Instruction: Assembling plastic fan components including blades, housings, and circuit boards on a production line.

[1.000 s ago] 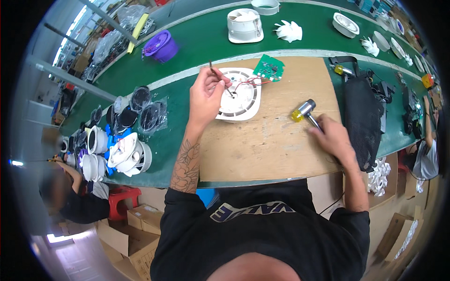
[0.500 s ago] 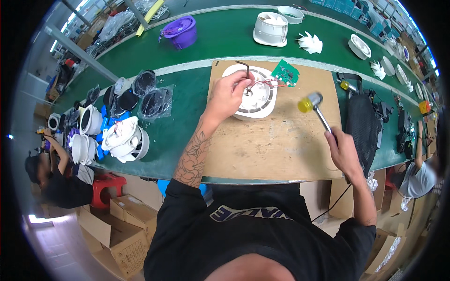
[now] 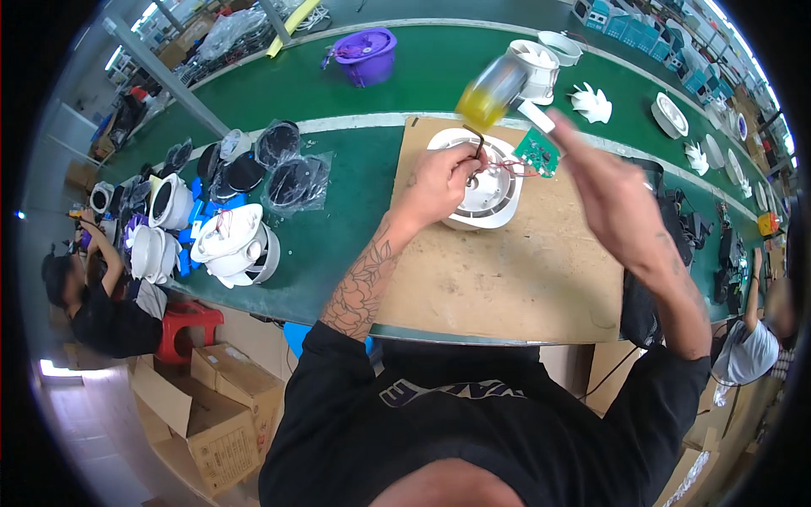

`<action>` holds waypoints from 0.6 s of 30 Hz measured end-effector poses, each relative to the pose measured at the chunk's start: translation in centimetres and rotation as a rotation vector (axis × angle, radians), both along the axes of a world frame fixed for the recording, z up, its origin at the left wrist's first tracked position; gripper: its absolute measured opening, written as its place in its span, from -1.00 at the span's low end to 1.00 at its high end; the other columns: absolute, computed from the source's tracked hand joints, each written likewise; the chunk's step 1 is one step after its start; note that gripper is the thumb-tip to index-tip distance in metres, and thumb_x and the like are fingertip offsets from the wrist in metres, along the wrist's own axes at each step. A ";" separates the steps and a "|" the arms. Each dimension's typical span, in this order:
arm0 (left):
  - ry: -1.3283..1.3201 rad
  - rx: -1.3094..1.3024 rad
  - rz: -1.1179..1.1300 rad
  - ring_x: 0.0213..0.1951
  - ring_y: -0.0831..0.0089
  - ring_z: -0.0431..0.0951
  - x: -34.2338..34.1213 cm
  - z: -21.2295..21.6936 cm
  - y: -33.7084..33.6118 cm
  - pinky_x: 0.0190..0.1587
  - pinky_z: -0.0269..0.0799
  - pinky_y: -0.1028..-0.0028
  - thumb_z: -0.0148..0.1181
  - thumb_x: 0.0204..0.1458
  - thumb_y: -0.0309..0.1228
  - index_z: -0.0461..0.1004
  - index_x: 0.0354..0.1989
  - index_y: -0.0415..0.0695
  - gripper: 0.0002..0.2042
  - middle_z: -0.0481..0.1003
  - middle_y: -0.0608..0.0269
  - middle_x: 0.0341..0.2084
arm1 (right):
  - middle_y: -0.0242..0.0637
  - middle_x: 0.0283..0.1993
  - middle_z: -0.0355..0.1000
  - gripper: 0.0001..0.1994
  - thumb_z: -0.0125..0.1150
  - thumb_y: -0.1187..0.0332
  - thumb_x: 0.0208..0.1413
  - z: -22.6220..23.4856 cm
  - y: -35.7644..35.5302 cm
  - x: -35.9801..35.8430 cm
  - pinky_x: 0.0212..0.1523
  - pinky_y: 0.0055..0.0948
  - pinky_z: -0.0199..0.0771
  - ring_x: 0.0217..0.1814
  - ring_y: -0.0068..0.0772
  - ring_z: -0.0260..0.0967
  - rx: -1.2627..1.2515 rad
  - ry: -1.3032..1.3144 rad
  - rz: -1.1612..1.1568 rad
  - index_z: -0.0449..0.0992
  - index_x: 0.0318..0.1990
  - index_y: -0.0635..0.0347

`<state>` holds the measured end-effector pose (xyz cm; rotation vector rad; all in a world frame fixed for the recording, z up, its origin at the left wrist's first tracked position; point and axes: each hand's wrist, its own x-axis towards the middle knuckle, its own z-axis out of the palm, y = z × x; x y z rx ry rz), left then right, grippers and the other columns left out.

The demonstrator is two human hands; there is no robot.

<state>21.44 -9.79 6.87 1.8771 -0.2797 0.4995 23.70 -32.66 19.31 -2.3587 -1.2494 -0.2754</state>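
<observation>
**Risk notes: tool raised over fan housing**

Board (image 3: 507,279): wooden work board on the green belt, its bare face toward 6 o'clock. Not clamped as far as I can see; a hard push could slide it.

Housing (image 3: 494,198): round white fan housing at 12 o'clock on the board, lying flat. Only the left hand steadies it. Judged risk: if the tool comes down off-centre, the housing could tip or skid toward 9 o'clock.

Right hand (image 3: 612,198): lifted at 1 o'clock of the housing, clenched around the shaft of a tool (image 3: 494,89) with a yellow, motion-blurred handle. The blur hides the tip, so aim cannot be checked.

Left hand (image 3: 443,182): rests on the housing's 9 o'clock rim, fingers pinching a thin dark wire (image 3: 476,144) bent upward. Judged risk: these fingers lie near the tool's likely path and could be struck or pinched.

PCB (image 3: 538,152): small green board at 2 o'clock of the housing, tied to it by red leads (image 3: 511,166). Judged risk: a tug on the housing could strain or snap the leads.
</observation>
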 end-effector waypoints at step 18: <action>0.154 -0.183 0.304 -0.31 0.55 0.56 -5.8 0.9 8.9 -0.19 0.47 0.54 0.09 0.18 -0.53 0.44 0.03 -0.39 -0.72 0.59 0.17 -0.32 | 0.06 -0.24 0.48 -0.51 0.12 0.31 0.20 -16.2 -11.7 -2.4 -0.21 -0.09 0.49 -0.26 0.09 0.47 -0.384 0.283 -0.739 0.28 0.30 0.01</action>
